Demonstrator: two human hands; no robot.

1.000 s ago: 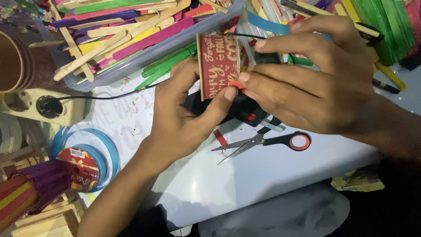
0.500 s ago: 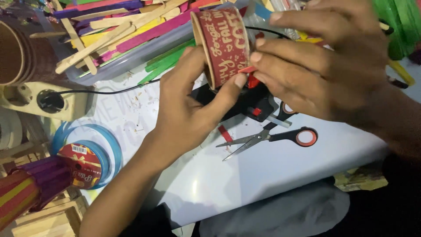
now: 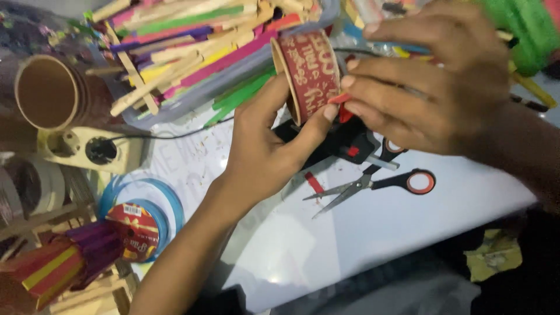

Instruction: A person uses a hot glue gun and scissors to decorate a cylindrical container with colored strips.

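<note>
A white surface [image 3: 373, 233] carries the clutter, and at its far side a clear plastic tray [image 3: 192, 93] is heaped with coloured craft sticks [image 3: 192, 41]. The right hand [image 3: 431, 93] comes in from the right, its fingertips pinched together on a small red strip [image 3: 338, 99] pressed against the side of a red printed paper cup [image 3: 312, 73]. The left hand [image 3: 265, 151] reaches up from the near side and is clamped on that cup, thumb on its near wall and fingers behind it, holding it tilted on its side above the surface, just near of the tray. At the far left stands a stack of brown paper cups [image 3: 49, 93], with a beige power socket [image 3: 87, 149] just near it. A blue ribbon spool [image 3: 143, 219] lies at the near left. Black-handled scissors [image 3: 373, 184] lie open on the surface below the right hand, beside a black glue gun [image 3: 350, 140].
</note>
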